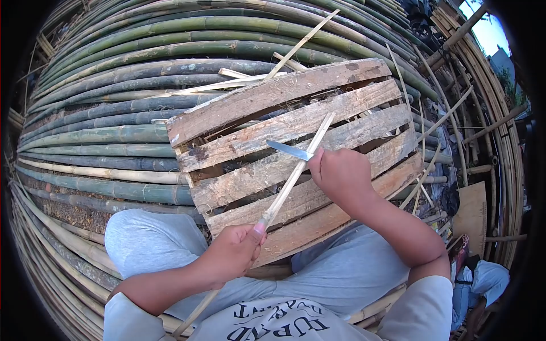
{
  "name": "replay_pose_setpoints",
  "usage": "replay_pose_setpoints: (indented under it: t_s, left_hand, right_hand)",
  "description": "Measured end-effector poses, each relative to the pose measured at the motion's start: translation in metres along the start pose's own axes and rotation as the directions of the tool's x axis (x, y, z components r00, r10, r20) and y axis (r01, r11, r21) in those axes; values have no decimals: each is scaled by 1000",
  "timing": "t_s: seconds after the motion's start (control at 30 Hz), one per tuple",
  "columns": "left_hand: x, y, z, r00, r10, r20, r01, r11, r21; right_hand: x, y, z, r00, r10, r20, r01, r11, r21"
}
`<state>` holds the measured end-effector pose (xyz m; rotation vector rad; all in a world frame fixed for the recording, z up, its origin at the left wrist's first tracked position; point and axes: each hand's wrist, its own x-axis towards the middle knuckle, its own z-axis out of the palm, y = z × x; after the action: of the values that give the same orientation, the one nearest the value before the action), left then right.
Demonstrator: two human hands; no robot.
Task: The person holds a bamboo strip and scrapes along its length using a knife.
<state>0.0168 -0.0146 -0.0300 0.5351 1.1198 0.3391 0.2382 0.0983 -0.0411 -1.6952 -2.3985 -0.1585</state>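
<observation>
My left hand (pixel 234 253) is closed around a thin pale bamboo strip (pixel 289 184), with the thumb along its top. The strip slants up and right over a wooden slatted pallet (pixel 239 180), and its lower end passes below my hand past my lap. My right hand (pixel 341 175) is wrapped round a knife, whose handle is hidden in the fist. The knife blade (pixel 289 149) points left and lies across the strip near its upper part.
Rows of green bamboo poles (pixel 142 134) lie beyond the pallet and to its left. Loose split strips (pixel 301 45) rest behind it and at its right. A wooden board (pixel 471 219) stands at the right, near a person partly visible at the lower right.
</observation>
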Motion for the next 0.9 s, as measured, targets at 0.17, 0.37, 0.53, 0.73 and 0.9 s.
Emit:
replay_pose_setpoints:
  t_s: [0.17,0.37,0.53,0.73,0.9]
  left_hand:
    - [-2,-3,3,1000,-2,21,2,1000,-25]
    - [4,5,-2,1000,17,-5,-17,1000,7]
    - [-1,6,-1,1000,25,10,-25,1000,11]
    - [0,1,-5,996,83,-27,-82,996,28]
    - [1,-5,-5,996,67,-53,-64,997,47]
  right_hand:
    - [-6,2,-6,992,-112,54,103,985,139]
    - [4,5,-4,993,-89,73,83,993,85]
    - [9,19,-9,994,-79,70,66,983,172]
    - [10,28,4,1000,7,4,-8,986,164]
    - [1,8,2,999,-42,30,39,995,97]
